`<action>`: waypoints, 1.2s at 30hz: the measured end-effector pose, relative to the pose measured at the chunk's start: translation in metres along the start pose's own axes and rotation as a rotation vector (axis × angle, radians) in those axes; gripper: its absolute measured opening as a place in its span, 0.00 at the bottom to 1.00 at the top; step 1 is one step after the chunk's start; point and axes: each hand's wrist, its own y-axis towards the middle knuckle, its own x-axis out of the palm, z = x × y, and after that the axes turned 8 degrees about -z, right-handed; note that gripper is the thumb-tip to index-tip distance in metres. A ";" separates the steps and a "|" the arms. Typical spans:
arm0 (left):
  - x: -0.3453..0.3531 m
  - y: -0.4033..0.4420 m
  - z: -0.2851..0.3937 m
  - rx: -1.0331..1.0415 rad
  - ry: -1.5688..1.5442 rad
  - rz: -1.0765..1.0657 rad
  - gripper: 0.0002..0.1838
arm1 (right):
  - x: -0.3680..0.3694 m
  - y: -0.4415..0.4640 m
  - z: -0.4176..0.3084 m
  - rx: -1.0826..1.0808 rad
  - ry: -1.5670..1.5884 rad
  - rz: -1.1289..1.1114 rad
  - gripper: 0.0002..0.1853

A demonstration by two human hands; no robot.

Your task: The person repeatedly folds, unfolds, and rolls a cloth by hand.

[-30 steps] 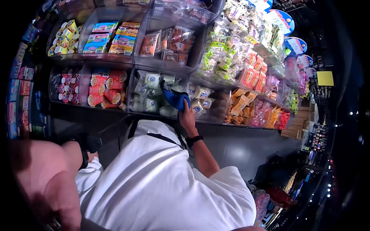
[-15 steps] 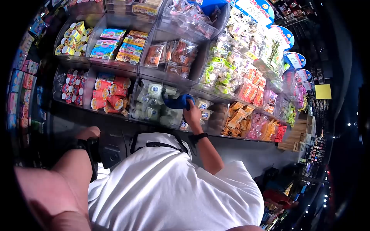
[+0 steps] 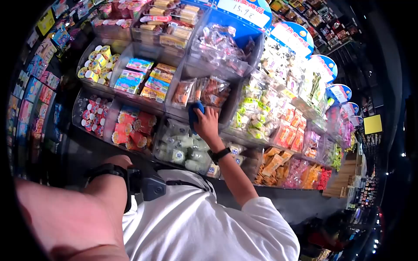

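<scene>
My right hand (image 3: 207, 125), with a dark band on its wrist, is closed around a bunched blue cloth (image 3: 196, 114). The cloth is against the clear front wall of a bin holding brown packaged snacks (image 3: 212, 93). Just below lie white-and-green wrapped packs (image 3: 183, 145) in the lower bin. My left hand (image 3: 116, 161) is low on the left, beyond a black wrist strap (image 3: 124, 174) and beside a black box-like device (image 3: 152, 187). Its fingers are hidden from view.
Tiered clear bins hold yellow cups (image 3: 101, 63), red packs (image 3: 130, 128), green-and-white sweets (image 3: 254, 108) and orange packets (image 3: 274, 163). Blue price signs (image 3: 289, 37) stand along the upper tier. Shelves of packaged goods (image 3: 37, 91) line the left side.
My right hand has moved from the lower bin edge up to the wall of the brown-snack bin, carrying the cloth. The view has shifted, showing more of the upper bins.
</scene>
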 end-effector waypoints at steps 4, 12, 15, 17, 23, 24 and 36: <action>-0.017 -0.004 0.000 0.008 -0.012 0.003 0.18 | -0.004 -0.011 0.036 0.005 -0.094 0.031 0.24; -0.092 -0.023 -0.011 0.053 -0.139 0.017 0.20 | -0.008 -0.010 0.010 0.312 -0.204 0.008 0.22; -0.127 -0.031 -0.011 0.060 -0.186 0.033 0.20 | 0.025 0.016 -0.038 0.318 -0.146 0.106 0.24; -0.149 -0.032 -0.010 0.068 -0.199 0.020 0.21 | 0.036 0.040 -0.075 0.305 -0.047 0.034 0.24; -0.213 -0.037 -0.024 0.106 -0.350 0.015 0.22 | 0.052 0.056 -0.120 0.358 0.024 0.106 0.26; -0.217 -0.037 -0.028 0.124 -0.380 0.013 0.22 | 0.047 0.051 -0.114 0.355 -0.006 0.095 0.26; -0.159 -0.088 -0.067 -0.115 -0.376 -0.077 0.10 | 0.036 0.114 -0.156 0.428 0.375 0.238 0.28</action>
